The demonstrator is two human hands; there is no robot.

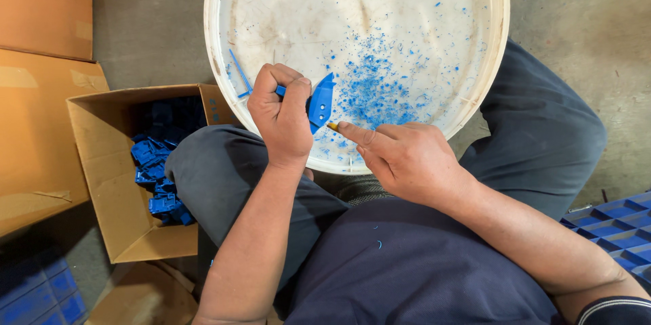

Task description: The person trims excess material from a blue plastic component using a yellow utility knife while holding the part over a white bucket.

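My left hand grips a small blue plastic part over the near rim of a big round white basin. My right hand is closed around a small tool; only its yellow tip shows, right at the part's lower edge. Blue plastic shavings lie scattered over the basin's bottom, thickest just beyond the part. A thin blue strip lies near the basin's left wall.
An open cardboard box at my left knee holds several blue plastic parts. Flat cardboard lies further left. Blue gridded crates sit at the lower right and lower left. My legs flank the basin on concrete floor.
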